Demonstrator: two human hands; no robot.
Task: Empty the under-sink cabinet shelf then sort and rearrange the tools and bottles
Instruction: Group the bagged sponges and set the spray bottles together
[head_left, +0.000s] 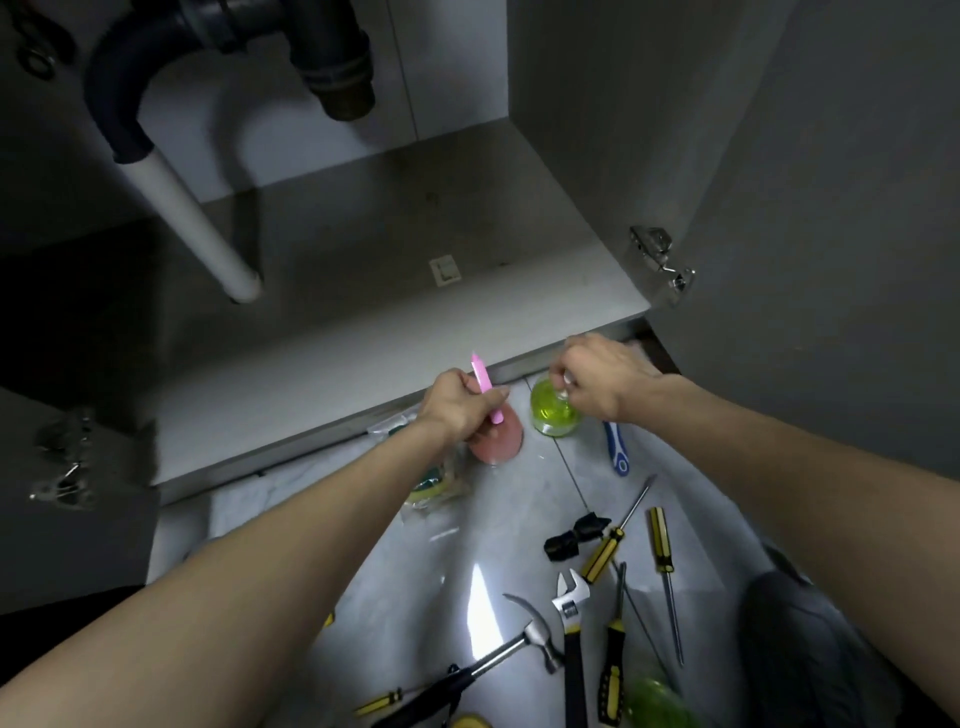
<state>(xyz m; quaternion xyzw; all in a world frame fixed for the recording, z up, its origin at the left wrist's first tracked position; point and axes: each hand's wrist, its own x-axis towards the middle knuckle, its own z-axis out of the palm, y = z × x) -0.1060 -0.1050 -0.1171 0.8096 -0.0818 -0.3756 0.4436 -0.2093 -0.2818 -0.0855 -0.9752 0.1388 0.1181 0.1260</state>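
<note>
Pink plunger (496, 434) stands on the floor (431, 587) just in front of the shelf (363, 332). The left hand (457, 402) has its grip wrapped round the plunger's pink handle, with the handle tip poking up past the fingers. Just right of it stands a green bottle (551, 413). The right hand (602, 376) grasps the top of that bottle with curled fingers.

Right of the bottle, a blue and white handle (618, 449) lies on the floor. Nearer, more tools lie spread out: two yellow and black screwdrivers (613, 540) (664, 561), a wrench (571, 603), a hammer (524, 644), and another screwdriver (613, 665). A small black clip-like thing (574, 538) lies left of the screwdrivers. A roll of tape in a clear bag (431, 486) sits under the left arm.

Far back, a white pipe (197, 223) runs down to the shelf, and dark pipes (311, 47) hang above. A small square tag (445, 270) lies on the shelf.
</note>
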